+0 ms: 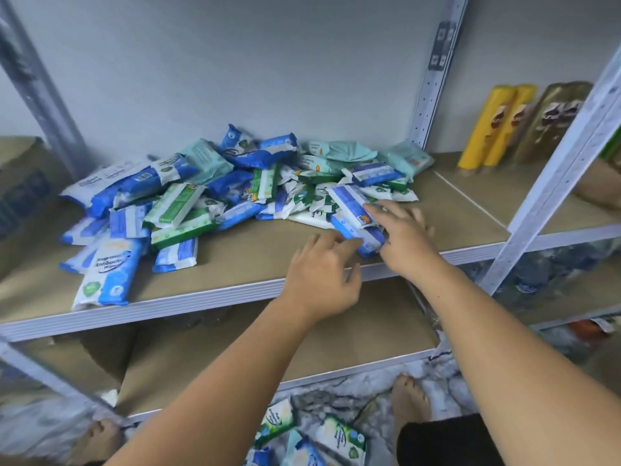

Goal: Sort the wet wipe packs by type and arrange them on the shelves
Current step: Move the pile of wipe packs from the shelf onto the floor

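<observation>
Right grip on blue-white wipe pack

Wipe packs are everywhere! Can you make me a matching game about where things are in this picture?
Things:
1. yellow packets
2. mint packs
3. cardboard box
4. big blue-and-white pack

Places:
A. front edge of the shelf, on the left
B. far left, past the shelf post
C. next shelf bay, on the right
D. back of the pile

Pairs: 1-C, 2-D, 3-B, 4-A.
</observation>
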A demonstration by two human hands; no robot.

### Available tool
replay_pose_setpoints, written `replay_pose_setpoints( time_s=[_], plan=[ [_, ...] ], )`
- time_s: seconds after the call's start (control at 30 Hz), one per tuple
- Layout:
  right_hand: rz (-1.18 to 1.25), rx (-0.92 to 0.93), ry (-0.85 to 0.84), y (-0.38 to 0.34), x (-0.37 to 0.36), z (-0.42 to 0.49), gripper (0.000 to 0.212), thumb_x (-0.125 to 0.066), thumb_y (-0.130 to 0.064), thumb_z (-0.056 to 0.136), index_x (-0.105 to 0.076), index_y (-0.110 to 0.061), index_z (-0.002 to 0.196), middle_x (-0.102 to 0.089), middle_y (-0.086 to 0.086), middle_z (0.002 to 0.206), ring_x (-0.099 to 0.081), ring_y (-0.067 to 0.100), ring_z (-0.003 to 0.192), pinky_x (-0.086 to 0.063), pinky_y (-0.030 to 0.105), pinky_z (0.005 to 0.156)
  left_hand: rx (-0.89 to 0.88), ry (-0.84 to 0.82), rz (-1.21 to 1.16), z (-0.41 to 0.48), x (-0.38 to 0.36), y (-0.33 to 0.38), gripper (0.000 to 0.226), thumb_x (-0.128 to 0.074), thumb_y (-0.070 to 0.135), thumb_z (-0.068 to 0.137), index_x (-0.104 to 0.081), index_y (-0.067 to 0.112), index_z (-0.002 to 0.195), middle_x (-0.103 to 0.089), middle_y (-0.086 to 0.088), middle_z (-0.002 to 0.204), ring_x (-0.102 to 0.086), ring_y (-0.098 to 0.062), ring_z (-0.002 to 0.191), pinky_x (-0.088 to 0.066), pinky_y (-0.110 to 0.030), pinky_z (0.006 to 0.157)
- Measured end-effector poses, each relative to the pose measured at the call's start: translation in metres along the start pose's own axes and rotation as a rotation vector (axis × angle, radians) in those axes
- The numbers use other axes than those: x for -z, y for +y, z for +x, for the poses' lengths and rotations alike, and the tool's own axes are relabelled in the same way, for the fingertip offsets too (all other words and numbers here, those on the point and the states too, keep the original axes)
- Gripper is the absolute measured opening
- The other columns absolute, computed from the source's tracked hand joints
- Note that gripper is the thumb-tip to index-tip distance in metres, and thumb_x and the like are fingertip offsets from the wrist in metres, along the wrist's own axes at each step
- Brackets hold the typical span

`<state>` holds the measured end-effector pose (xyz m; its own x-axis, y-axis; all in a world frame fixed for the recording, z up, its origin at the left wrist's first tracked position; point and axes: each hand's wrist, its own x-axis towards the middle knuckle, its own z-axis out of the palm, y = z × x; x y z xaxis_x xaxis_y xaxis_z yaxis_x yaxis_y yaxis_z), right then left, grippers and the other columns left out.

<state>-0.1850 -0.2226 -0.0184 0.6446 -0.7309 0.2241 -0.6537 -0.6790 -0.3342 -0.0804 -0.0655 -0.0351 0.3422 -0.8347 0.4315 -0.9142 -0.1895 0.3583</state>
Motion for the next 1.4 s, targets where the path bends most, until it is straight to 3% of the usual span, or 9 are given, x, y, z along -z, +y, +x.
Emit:
replay_pose_setpoints(
  time_s=[0.13, 0.27, 0.4, 0.47, 0.63, 0.8, 0.97, 1.2, 1.4],
  plan=[
    [0.112, 0.007, 0.076, 0.012, -0.003, 0.02, 0.068, -0.049, 0.003, 0.083, -0.063, -0.041, 0.132, -0.042, -0.012, 0.153, -0.033, 0.027, 0.124, -0.03, 0.043, 0.112, -0.019, -0.001, 0.154, 0.01, -0.026, 0.014, 0.044, -0.052, 0.052, 0.086, -0.06, 0.045, 0.129, -0.052, -0.005, 0.13, -0.053, -0.034, 0.107, -0.049, -0.045, 0.086],
    [0.192, 0.012, 0.187, 0.014, 0.002, 0.028, 0.044, -0.049, -0.014, 0.083, -0.078, -0.037, 0.107, -0.061, -0.016, 0.135, -0.041, 0.025, 0.119, -0.034, 0.049, 0.106, 0.02, 0.14, 0.116, 0.012, -0.034, 0.005, 0.031, -0.053, 0.053, 0.089, -0.069, 0.028, 0.097, -0.059, -0.005, 0.122, -0.059, -0.033, 0.097, -0.048, -0.041, 0.077],
    [0.27, -0.01, 0.246, 0.012, 0.0, 0.027, 0.017, -0.064, -0.037, 0.08, -0.075, -0.024, 0.074, -0.07, -0.019, 0.098, -0.048, 0.022, 0.11, -0.043, 0.052, 0.097, 0.09, 0.237, 0.17, 0.015, -0.028, -0.005, 0.041, -0.057, 0.061, 0.086, -0.058, 0.021, 0.074, -0.064, 0.001, 0.088, -0.061, -0.028, 0.08, -0.042, -0.04, 0.073],
    [0.27, -0.023, 0.226, 0.011, -0.001, 0.025, 0.036, -0.075, -0.053, 0.074, -0.064, -0.019, 0.066, -0.07, -0.015, 0.09, -0.05, 0.02, 0.107, -0.044, 0.05, 0.097, 0.163, 0.221, 0.243, 0.019, -0.021, -0.008, 0.051, -0.058, 0.07, 0.08, -0.053, 0.02, 0.067, -0.061, 0.002, 0.076, -0.059, -0.026, 0.072, -0.04, -0.039, 0.071],
    [0.264, -0.09, 0.075, 0.008, 0.003, 0.021, 0.034, -0.088, -0.039, 0.07, -0.063, -0.026, 0.09, -0.062, -0.012, 0.097, -0.06, 0.021, 0.098, -0.05, 0.042, 0.093, 0.323, 0.077, 0.165, 0.027, -0.001, -0.011, 0.046, -0.071, 0.06, 0.077, -0.058, 0.02, 0.094, -0.063, 0.002, 0.092, -0.062, -0.025, 0.087, -0.038, -0.039, 0.084],
    [0.12, -0.035, 0.027, 0.003, 0.001, 0.017, 0.073, -0.086, -0.044, 0.068, -0.064, -0.017, 0.132, -0.057, 0.003, 0.128, -0.055, 0.025, 0.12, -0.046, 0.041, 0.104, 0.467, -0.017, 0.074, 0.023, 0.022, -0.034, 0.06, -0.065, 0.031, 0.074, -0.055, 0.017, 0.131, -0.048, -0.007, 0.127, -0.049, -0.032, 0.12, -0.036, -0.041, 0.101],
    [-0.064, -0.05, 0.033, -0.016, 0.0, 0.002, 0.063, -0.076, -0.044, 0.077, -0.063, -0.017, 0.132, -0.055, 0.006, 0.131, -0.047, 0.031, 0.127, -0.042, 0.04, 0.105, 0.493, -0.072, 0.11, 0.024, 0.024, -0.044, 0.054, -0.061, 0.055, 0.084, -0.057, 0.019, 0.123, -0.064, -0.007, 0.11, -0.06, -0.032, 0.109, -0.041, -0.041, 0.095],
    [0.017, -0.001, 0.1, -0.038, 0.012, -0.036, 0.05, -0.076, -0.045, 0.075, -0.071, -0.016, 0.115, -0.06, 0.003, 0.112, -0.055, 0.027, 0.109, -0.047, 0.039, 0.094, 0.474, 0.07, -0.139, -0.017, 0.05, -0.035, 0.059, -0.068, 0.044, 0.08, -0.052, 0.024, 0.133, -0.065, -0.003, 0.118, -0.059, -0.029, 0.111, -0.047, -0.041, 0.097],
    [0.109, 0.093, 0.213, -0.056, -0.004, -0.095, 0.052, -0.067, -0.04, 0.068, -0.07, -0.011, 0.111, -0.064, 0.006, 0.106, -0.058, 0.032, 0.1, -0.052, 0.04, 0.086, 0.617, 0.203, -0.449, -0.126, 0.045, -0.017, 0.053, -0.07, 0.042, 0.071, -0.057, 0.036, 0.122, -0.062, 0.009, 0.102, -0.06, -0.012, 0.091, -0.049, -0.033, 0.082]
  ],
)
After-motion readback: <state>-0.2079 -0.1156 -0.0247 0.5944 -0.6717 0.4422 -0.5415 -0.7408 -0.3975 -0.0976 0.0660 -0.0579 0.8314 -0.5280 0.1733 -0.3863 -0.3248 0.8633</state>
